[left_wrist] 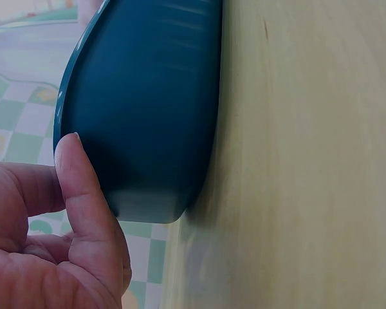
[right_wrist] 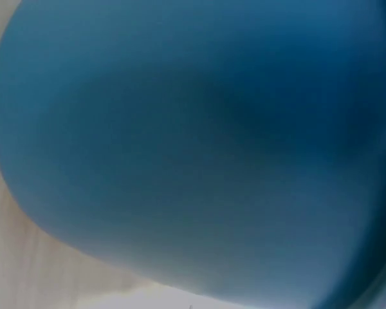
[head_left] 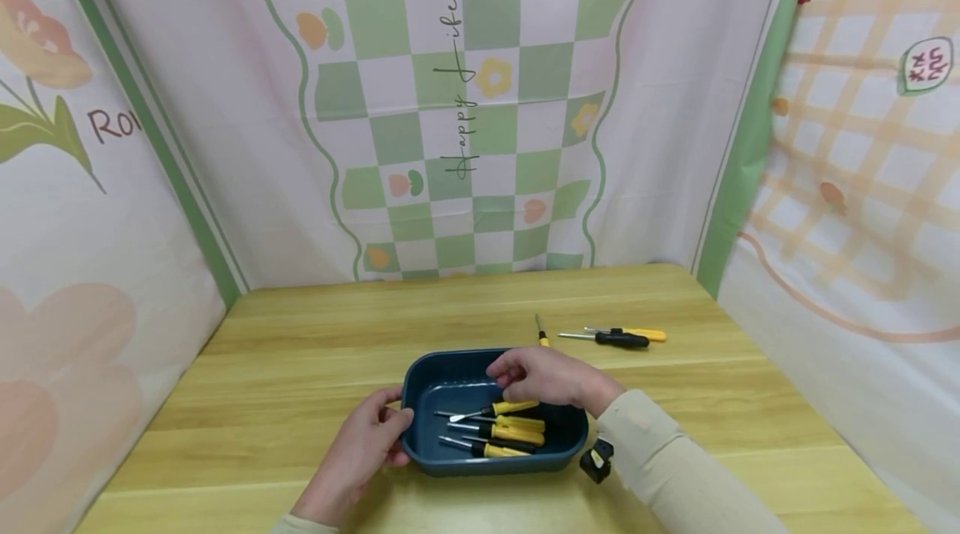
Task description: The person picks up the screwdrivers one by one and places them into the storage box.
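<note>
Dark-blue bin (head_left: 453, 395) of screwdrivers (head_left: 521, 435) on the counter (head_left: 330, 334), well in from its far edge.
Left grip (head_left: 370, 434) pinches the bin's left rim; right grip (head_left: 551, 376), thumb and fingers parted, hovers over it. Three more screwdrivers (head_left: 624, 340) lie toward the far right corner.

1. Tray (head_left: 495, 468): dark blue, rounded oblong, upright on the table (head_left: 300, 351); the left hand (head_left: 367, 438) grips its left end.
2. Screwdrivers (head_left: 517, 434) inside: a loose bunch, mostly yellow-handled, shafts leftward; the right hand (head_left: 543, 376) is above.
3. Black screwdriver (head_left: 622, 340): flat beyond the tray, shaft leftward.
4. Yellow screwdriver (head_left: 645, 335): just behind it.
5. Another screwdriver (head_left: 542, 334): past the far rim, tip away, handle partly hidden.
</note>
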Demonstrator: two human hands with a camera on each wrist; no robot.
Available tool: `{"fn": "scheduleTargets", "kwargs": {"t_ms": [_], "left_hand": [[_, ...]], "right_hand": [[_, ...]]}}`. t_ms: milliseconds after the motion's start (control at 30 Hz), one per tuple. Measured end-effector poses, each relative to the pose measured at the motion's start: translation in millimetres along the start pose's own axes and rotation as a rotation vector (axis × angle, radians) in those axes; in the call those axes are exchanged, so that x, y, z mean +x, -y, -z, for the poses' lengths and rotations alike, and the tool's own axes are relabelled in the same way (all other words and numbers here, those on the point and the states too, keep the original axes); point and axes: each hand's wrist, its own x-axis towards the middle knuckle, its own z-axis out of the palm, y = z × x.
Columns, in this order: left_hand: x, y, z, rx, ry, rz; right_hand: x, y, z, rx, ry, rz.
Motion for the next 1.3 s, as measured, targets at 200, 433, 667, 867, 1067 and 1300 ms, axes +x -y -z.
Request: {"fn": "scheduleTargets", "kwargs": {"t_ms": [200,433,667,867,1067,1300], "left_hand": [[0.0,0.6,-0.2,-0.009,-0.003,-0.003],[1.2,1.7,-0.4,-0.017,-0.009,-0.001],[1.1,2.4,-0.6,-0.015,-0.014,-0.009],[0.8,0.5,-0.1,-0.01,-0.003,0.003],[0.6,-0.7,-0.6,-0.013,0.001,0.008],[-0.1,-0.4,-0.4,-0.018,0.0,0.003]], "right_hand": [[-1.2,2,5,-0.018,-0.007,0.021],[-3.0,2,10,-0.035,-0.044,0.034],[-5.0,1,13,-0.038,-0.091,0.039],[-7.0,3,18,-0.039,-0.142,0.034],[-9.1,1,27,-0.052,-0.217,0.035],[-9.5,-4,35,-0.044,-0.277,0.002]]}}
